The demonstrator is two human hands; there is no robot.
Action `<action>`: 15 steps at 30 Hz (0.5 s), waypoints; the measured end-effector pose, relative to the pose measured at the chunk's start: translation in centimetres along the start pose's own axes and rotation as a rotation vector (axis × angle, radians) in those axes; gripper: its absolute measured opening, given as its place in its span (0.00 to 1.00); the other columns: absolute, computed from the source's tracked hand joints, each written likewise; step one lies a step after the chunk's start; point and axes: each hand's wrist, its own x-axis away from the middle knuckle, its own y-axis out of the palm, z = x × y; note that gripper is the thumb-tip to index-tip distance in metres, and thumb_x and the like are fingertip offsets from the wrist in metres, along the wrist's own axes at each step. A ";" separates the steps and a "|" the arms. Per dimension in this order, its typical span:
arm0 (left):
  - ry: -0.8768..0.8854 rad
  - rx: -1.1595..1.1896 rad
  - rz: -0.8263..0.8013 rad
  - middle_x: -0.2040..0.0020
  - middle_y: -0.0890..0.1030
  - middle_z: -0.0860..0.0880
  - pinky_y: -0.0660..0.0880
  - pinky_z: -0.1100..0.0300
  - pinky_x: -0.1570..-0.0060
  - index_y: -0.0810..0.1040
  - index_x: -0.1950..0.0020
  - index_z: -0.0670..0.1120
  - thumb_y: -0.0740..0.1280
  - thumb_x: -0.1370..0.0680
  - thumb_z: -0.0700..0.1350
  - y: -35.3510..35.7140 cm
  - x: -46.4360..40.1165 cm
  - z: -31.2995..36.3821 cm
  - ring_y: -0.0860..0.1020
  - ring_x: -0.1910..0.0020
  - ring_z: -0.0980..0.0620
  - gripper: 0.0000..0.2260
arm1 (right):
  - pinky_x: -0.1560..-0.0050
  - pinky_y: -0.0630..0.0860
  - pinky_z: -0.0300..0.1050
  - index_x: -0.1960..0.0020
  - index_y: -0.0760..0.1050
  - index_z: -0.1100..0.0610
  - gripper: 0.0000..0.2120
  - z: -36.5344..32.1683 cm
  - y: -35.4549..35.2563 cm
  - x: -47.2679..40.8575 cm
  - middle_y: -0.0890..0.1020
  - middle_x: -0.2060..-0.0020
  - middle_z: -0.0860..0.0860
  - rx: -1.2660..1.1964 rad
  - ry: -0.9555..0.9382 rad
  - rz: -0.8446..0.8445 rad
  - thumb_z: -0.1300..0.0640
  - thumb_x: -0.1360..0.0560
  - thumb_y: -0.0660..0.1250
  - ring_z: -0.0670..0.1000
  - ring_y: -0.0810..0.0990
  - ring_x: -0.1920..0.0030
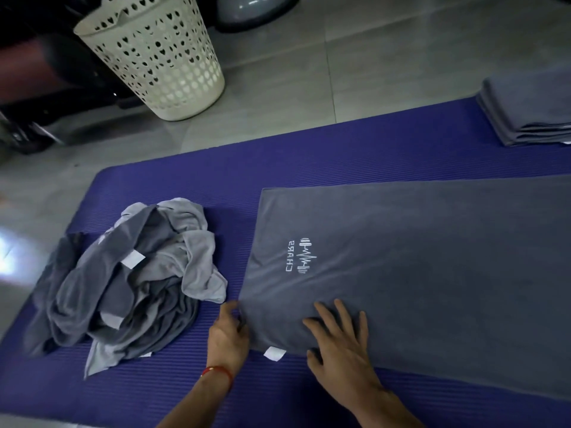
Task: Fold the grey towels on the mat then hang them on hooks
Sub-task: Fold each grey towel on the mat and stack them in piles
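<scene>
A dark grey towel (pixel 417 273) with a white logo lies spread flat on the purple mat (pixel 278 162), running off the right edge of the view. My left hand (pixel 228 338) pinches the towel's near left edge, close to its white tag. My right hand (pixel 340 344) rests flat on the towel's near left corner, fingers spread. A crumpled heap of grey towels (pixel 129 282) sits on the mat to the left. A stack of folded grey towels (pixel 528 112) lies at the far right end of the mat.
A cream plastic laundry basket (pixel 154 54) with heart-shaped holes stands on the grey tiled floor (pixel 340 72) beyond the mat. Dark equipment (pixel 37 81) fills the far left corner. A grey ball (pixel 253 7) sits behind the basket.
</scene>
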 end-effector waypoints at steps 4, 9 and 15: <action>0.024 0.180 -0.065 0.65 0.84 0.51 0.77 0.64 0.60 0.72 0.42 0.53 0.72 0.26 0.36 -1.7 1.5 3.7 0.82 0.65 0.55 0.19 | 0.28 0.57 0.61 0.35 0.75 0.44 0.26 -1.2 -1.0 -0.4 0.75 0.33 0.41 -0.157 -0.065 0.030 0.37 0.31 0.68 0.52 0.68 0.27; -0.038 0.404 -0.274 0.62 0.86 0.47 0.82 0.53 0.52 0.77 0.46 0.52 0.75 0.27 0.41 -2.7 0.9 9.7 0.86 0.58 0.48 0.13 | 0.46 0.79 0.38 0.36 0.70 0.43 0.22 -3.9 -4.1 -2.7 0.83 0.49 0.38 -0.655 0.106 -0.083 0.39 0.26 0.71 0.36 0.81 0.48; 0.130 0.113 -0.050 0.57 0.85 0.52 0.79 0.55 0.49 0.81 0.53 0.52 0.71 0.27 0.47 -0.7 -9.0 13.3 0.83 0.55 0.50 0.04 | 0.57 0.78 0.48 0.61 0.67 0.50 0.13 -1.2 -5.7 -4.4 0.78 0.65 0.46 -0.548 0.322 0.008 0.52 0.20 0.67 0.48 0.80 0.62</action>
